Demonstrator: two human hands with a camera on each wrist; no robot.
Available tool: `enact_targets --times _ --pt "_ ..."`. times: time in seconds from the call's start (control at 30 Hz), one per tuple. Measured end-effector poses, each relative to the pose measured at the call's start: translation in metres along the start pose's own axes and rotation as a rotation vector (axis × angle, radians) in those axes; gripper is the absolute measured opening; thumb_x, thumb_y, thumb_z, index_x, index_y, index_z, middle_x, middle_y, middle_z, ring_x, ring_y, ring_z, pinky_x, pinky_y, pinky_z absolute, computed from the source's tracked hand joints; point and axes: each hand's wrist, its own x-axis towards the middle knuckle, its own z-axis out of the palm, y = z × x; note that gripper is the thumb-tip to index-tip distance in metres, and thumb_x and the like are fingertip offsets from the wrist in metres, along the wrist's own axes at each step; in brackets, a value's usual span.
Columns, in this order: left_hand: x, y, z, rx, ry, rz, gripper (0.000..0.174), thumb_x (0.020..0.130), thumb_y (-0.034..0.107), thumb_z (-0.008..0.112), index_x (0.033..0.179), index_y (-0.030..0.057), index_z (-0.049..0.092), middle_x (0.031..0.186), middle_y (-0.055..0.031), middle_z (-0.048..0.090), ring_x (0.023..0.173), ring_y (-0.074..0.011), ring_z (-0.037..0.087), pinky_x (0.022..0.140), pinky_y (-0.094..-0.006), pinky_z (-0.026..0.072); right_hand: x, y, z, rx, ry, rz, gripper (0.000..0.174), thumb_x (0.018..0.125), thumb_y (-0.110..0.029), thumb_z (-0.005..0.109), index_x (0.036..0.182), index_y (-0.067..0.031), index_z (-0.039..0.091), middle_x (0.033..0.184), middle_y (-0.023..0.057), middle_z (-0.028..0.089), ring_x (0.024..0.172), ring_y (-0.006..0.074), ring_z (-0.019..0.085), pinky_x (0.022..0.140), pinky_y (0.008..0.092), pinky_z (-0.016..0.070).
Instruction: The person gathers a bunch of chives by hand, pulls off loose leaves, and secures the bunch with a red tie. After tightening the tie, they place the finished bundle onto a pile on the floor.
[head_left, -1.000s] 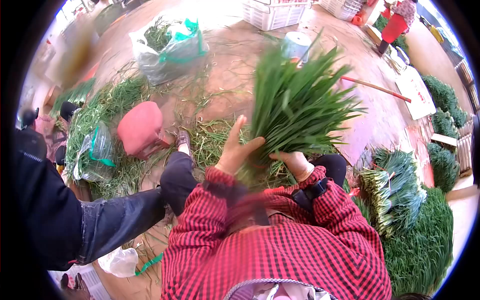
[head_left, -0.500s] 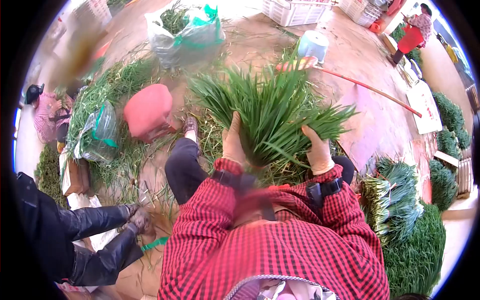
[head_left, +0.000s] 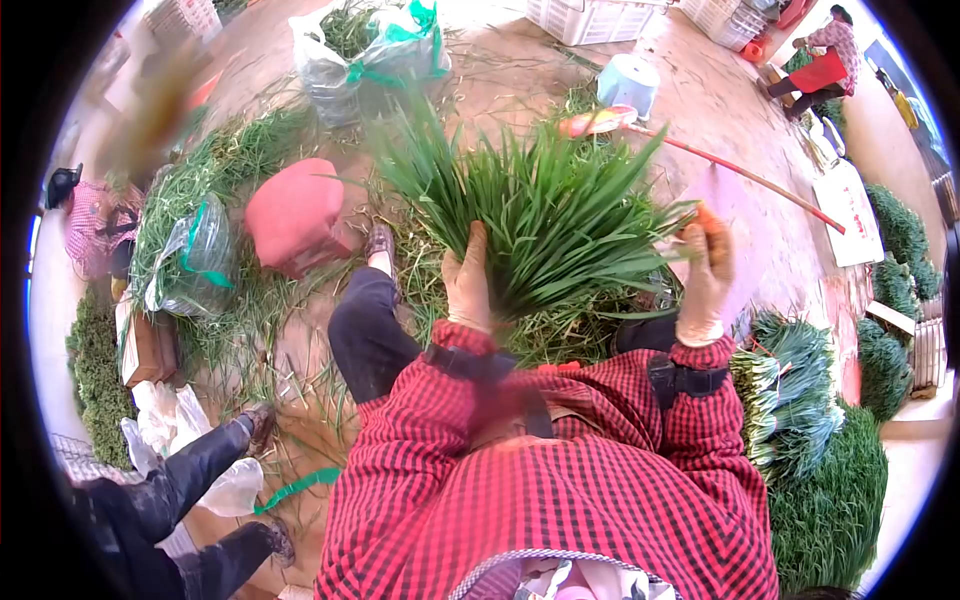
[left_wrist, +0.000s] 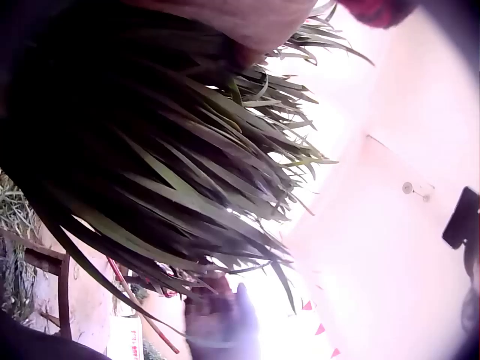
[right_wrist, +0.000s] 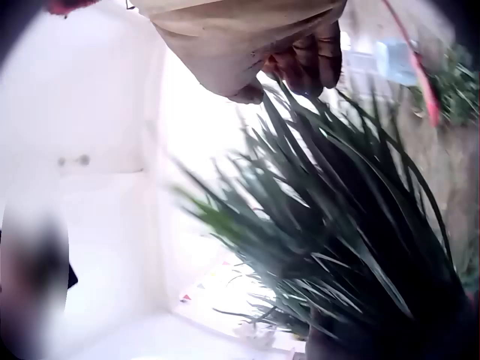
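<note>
A fanned bunch of garlic chives (head_left: 540,215), long flat green leaves, stands in front of my body in the head view. My left hand (head_left: 467,285) grips it low on its left side, thumb up against the leaves. The base of the bunch is hidden under the leaves. Out at the right edge of the fan, my right hand (head_left: 707,280) has its fingers curled and pinches a few leaf tips. The right wrist view shows these curled fingers (right_wrist: 306,64) at the leaf ends. Both hands appear to wear thin pale gloves.
Loose leaves (head_left: 570,335) litter the floor below. Tied bundles (head_left: 790,390) and a green heap (head_left: 830,500) lie to the right. A pink seat (head_left: 295,215), a stuffed plastic bag (head_left: 370,85), a blue-white bucket (head_left: 628,85) and a red pole (head_left: 745,175) are ahead. Someone's legs (head_left: 215,455) are at left.
The bunch has swung left and fanned wider. My right hand has moved from its base out to the leaf tips at the right. My left hand keeps its grip. The person at left has shifted.
</note>
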Motion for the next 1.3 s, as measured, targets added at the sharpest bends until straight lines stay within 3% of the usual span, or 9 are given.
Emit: enact_targets --times 0.17,0.3,0.47,0.63,0.67,0.83,1.03,1.1,1.3 --pt "0.003 -0.015 0.005 -0.056 -0.033 0.103 0.017 0.097 0.025 0.060 0.096 0.0077 0.060 0.082 0.0039 0.052 0.071 -0.0079 0.046 0.062 -0.0277 0.0383 -0.009 -0.083 0.051 -0.479 -0.437 -0.440 0.016 0.092 -0.004 0.063 0.108 -0.0036 0.067 0.088 0.0048 0.068 0.068 0.0124 0.062 0.065 0.0232 0.0498" --pt "0.004 -0.037 -0.004 0.004 -0.110 0.166 0.028 0.097 0.022 0.064 0.116 0.0020 0.064 0.106 -0.0001 0.066 0.091 -0.0082 0.057 0.081 -0.0224 0.0452 -0.009 -0.075 0.105 -0.879 -0.667 -0.246 0.022 0.085 -0.025 0.070 0.100 -0.0097 0.068 0.086 0.0092 0.067 0.072 0.0298 0.066 0.063 0.0369 0.0532" --pt "0.001 -0.030 -0.005 0.025 -0.100 0.122 0.033 0.096 0.022 0.066 0.121 0.0009 0.062 0.110 -0.0007 0.065 0.096 -0.0099 0.057 0.086 -0.0232 0.0442 0.009 -0.013 0.104 -0.688 -0.670 -0.445 0.014 0.086 -0.022 0.068 0.092 -0.0091 0.067 0.081 0.0110 0.065 0.073 0.0281 0.067 0.064 0.0381 0.0522" --pt "0.009 -0.034 -0.015 0.080 -0.039 0.076 0.036 0.095 0.023 0.068 0.121 -0.0001 0.061 0.109 -0.0012 0.065 0.094 -0.0102 0.057 0.085 -0.0235 0.0449 0.026 -0.079 0.074 -0.180 -0.559 0.234 0.013 0.096 -0.021 0.063 0.095 -0.0088 0.068 0.064 -0.0065 0.052 0.054 0.0014 0.046 0.048 0.0183 0.0355" --pt "0.011 -0.033 -0.015 0.085 -0.044 0.076 0.035 0.095 0.023 0.068 0.121 -0.0001 0.061 0.109 -0.0013 0.065 0.094 -0.0103 0.057 0.084 -0.0236 0.0452 0.026 -0.094 0.071 -0.258 -0.731 0.340 0.019 0.094 -0.027 0.065 0.098 -0.0086 0.068 0.060 -0.0011 0.056 0.052 0.0105 0.054 0.048 0.0266 0.0414" --pt "0.010 -0.032 -0.012 0.002 -0.068 0.057 0.033 0.095 0.022 0.067 0.119 -0.0001 0.061 0.108 -0.0018 0.066 0.092 -0.0105 0.058 0.082 -0.0234 0.0463 -0.014 -0.049 0.090 -1.118 -0.876 -0.540 0.028 0.082 -0.026 0.074 0.104 -0.0096 0.068 0.065 0.0115 0.062 0.061 0.0300 0.064 0.055 0.0367 0.0506" --pt "0.005 -0.026 -0.010 -0.031 -0.061 0.106 0.030 0.097 0.019 0.065 0.119 -0.0003 0.060 0.109 -0.0026 0.066 0.093 -0.0106 0.059 0.083 -0.0233 0.0464 -0.010 -0.022 0.092 -0.778 -0.838 -0.511 0.010 0.089 -0.014 0.069 0.093 -0.0057 0.070 0.067 0.0109 0.064 0.052 0.0241 0.060 0.050 0.0324 0.0467" --pt "0.007 -0.027 -0.014 -0.013 -0.070 0.120 0.029 0.097 0.018 0.064 0.119 -0.0005 0.060 0.110 -0.0027 0.066 0.094 -0.0104 0.059 0.084 -0.0233 0.0462 -0.012 -0.040 0.090 -0.487 -0.827 0.194 0.013 0.090 -0.015 0.068 0.096 -0.0035 0.069 0.064 0.0111 0.062 0.051 0.0218 0.058 0.050 0.0313 0.0452" --pt "0.002 -0.031 -0.013 -0.037 -0.087 0.197 0.029 0.097 0.017 0.063 0.119 -0.0004 0.060 0.110 -0.0021 0.066 0.095 -0.0101 0.058 0.084 -0.0232 0.0461 -0.012 -0.055 0.096 -1.047 -0.863 -0.203 0.033 0.086 -0.037 0.070 0.083 -0.0054 0.061 0.065 0.0134 0.060 0.065 0.0356 0.063 0.059 0.0433 0.0483"
